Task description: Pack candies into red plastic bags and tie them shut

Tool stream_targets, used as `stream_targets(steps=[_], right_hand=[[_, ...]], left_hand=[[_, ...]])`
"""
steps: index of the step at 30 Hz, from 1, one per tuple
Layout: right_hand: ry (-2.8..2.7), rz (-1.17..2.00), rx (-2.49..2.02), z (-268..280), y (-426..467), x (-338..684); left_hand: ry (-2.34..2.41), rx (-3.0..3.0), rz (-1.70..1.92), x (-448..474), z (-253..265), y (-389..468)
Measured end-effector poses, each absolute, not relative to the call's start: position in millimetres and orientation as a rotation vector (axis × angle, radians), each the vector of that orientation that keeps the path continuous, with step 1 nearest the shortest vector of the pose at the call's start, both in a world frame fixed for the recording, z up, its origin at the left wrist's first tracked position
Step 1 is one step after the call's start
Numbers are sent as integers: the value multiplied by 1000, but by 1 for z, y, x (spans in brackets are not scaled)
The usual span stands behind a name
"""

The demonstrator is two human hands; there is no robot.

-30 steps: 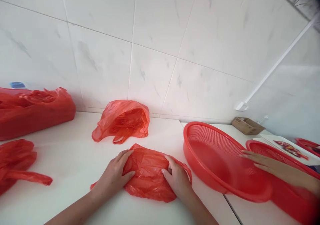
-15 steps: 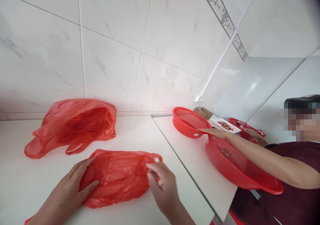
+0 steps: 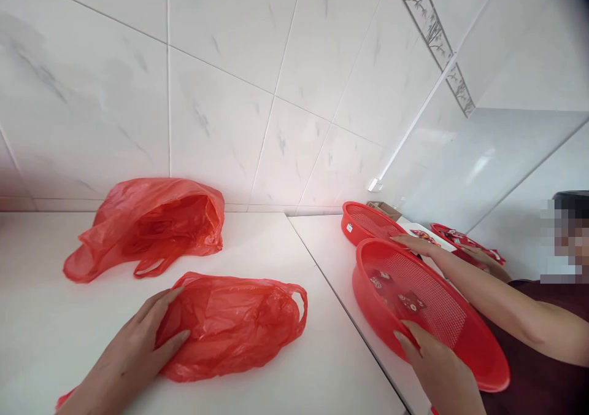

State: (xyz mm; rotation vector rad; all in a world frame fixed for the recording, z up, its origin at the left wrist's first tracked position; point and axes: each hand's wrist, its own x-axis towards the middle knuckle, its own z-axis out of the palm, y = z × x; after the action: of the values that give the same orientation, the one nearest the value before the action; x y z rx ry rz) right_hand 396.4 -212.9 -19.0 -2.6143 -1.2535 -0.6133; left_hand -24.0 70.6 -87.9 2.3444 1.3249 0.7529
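My left hand (image 3: pixel 142 347) grips the left side of a thin red plastic bag (image 3: pixel 230 323), thumb and fingers about its edge. The bag lies on the white table with its mouth spread open and a loop handle at its right. My right hand (image 3: pixel 437 366) is closed on the near rim of a large round red plastic basket (image 3: pixel 368 298), its fingers partly hidden. The basket is tilted and holds a few small dark red printed packets (image 3: pixel 411 302).
Another red plastic bag (image 3: pixel 156 224) lies by the tiled wall. A co-worker's arm (image 3: pixel 488 304) reaches over the large basket to a smaller red basket (image 3: pixel 352 231). Behind stand a cardboard box (image 3: pixel 386 210) and another red basket (image 3: pixel 437 229). A seam divides the tables.
My right hand has left the bag and moved right onto the large basket's rim. That basket has shifted left and tilted, showing packets inside. My left hand stays on the bag.
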Motion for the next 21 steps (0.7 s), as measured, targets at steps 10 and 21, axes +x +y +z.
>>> stream_targets(steps=[10,21], right_hand=[[-1442,-314,-2731,20,-186,337],[-1291,195,-2478,42,-166,396]], left_hand=[[1338,2371,713,-25,-91,73],[1319,2414,728,-29,-115,87]])
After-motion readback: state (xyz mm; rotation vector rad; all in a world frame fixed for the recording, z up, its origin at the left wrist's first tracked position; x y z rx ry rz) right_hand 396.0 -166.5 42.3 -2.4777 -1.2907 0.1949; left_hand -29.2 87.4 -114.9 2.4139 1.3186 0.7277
